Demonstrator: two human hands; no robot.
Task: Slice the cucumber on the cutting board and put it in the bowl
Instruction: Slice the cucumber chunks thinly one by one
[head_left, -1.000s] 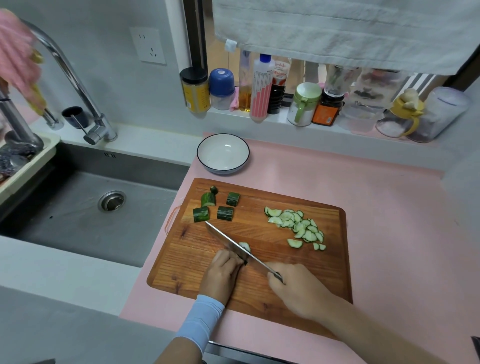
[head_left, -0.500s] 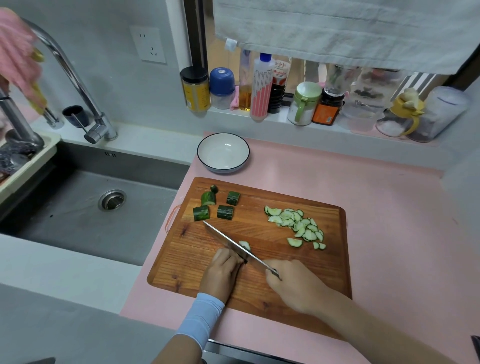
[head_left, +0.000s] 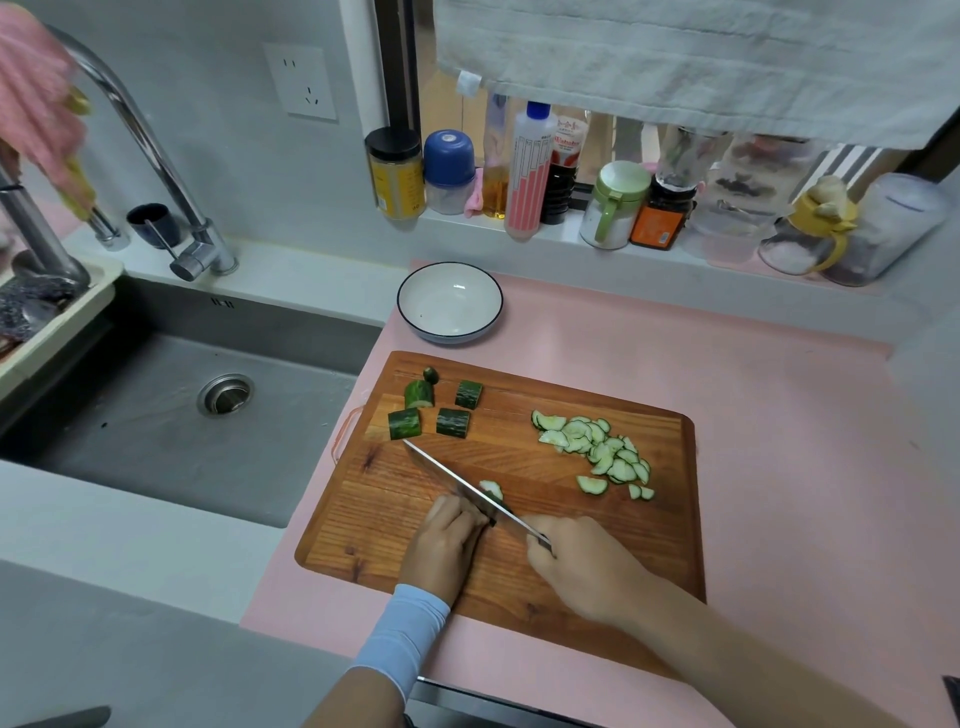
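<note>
On the wooden cutting board (head_left: 519, 587) my left hand (head_left: 447, 540) curls over a cucumber piece that is almost wholly hidden under its fingers. My right hand (head_left: 582, 566) grips the handle of a knife (head_left: 457, 480), whose blade runs up-left beside my left fingers. One fresh slice (head_left: 491, 488) lies just right of the blade. Several dark green cucumber chunks (head_left: 436, 408) sit at the board's far left. A pile of thin slices (head_left: 597, 449) spreads over the far right. The white bowl (head_left: 450, 301) with a dark rim stands empty behind the board.
A steel sink (head_left: 182, 405) with a tall faucet (head_left: 150, 156) lies left of the pink mat (head_left: 779, 415). Bottles and jars (head_left: 524, 171) line the window ledge at the back. A grey towel (head_left: 701, 57) hangs above them.
The knife and my right hand have shifted slightly; my left hand stays curled over the piece. The chunks, slices and bowl have not moved.
</note>
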